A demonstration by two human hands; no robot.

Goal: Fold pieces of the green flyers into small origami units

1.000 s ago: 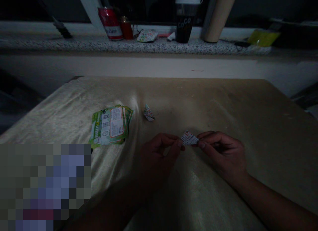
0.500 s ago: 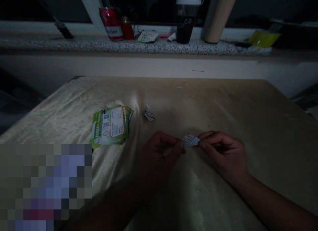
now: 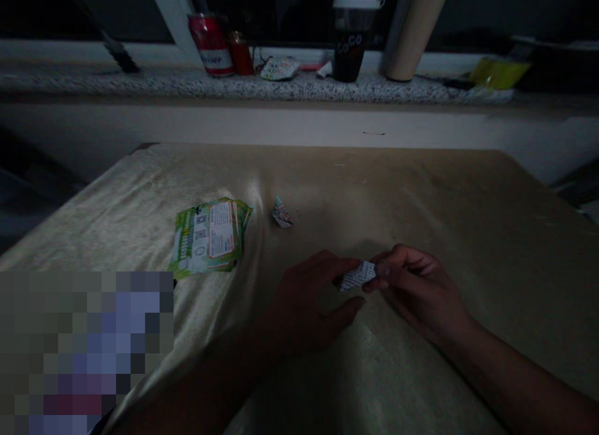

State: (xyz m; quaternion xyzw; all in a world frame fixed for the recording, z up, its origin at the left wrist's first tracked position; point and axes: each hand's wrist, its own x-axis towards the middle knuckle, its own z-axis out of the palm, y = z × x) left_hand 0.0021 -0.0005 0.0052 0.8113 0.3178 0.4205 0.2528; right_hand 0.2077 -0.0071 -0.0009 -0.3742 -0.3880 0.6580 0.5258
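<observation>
A small folded piece of printed paper (image 3: 358, 276) is pinched at its right end by my right hand (image 3: 416, 282), thumb in front. My left hand (image 3: 313, 298) is beside the paper with thumb and fingers apart; its fingertips lie along the paper's upper left edge, and whether they press on it I cannot tell. Farther off on the table, a second folded paper piece (image 3: 281, 213) with a pointed top stands alone. Left of it lies a loose stack of green printed leaflets (image 3: 206, 237).
A wrinkled shiny cloth (image 3: 421, 191) covers the table. On the speckled windowsill behind stand a red can (image 3: 211, 46), a smaller red container (image 3: 241, 53), a crumpled paper (image 3: 279, 68), a lidded dark cup (image 3: 350, 42), a tan tube (image 3: 412, 35) and a yellow packet (image 3: 500, 72).
My left thumb and fingers have released their pinch on the folded paper and spread apart. The paper has turned in my right hand, its free end now tilted down to the left.
</observation>
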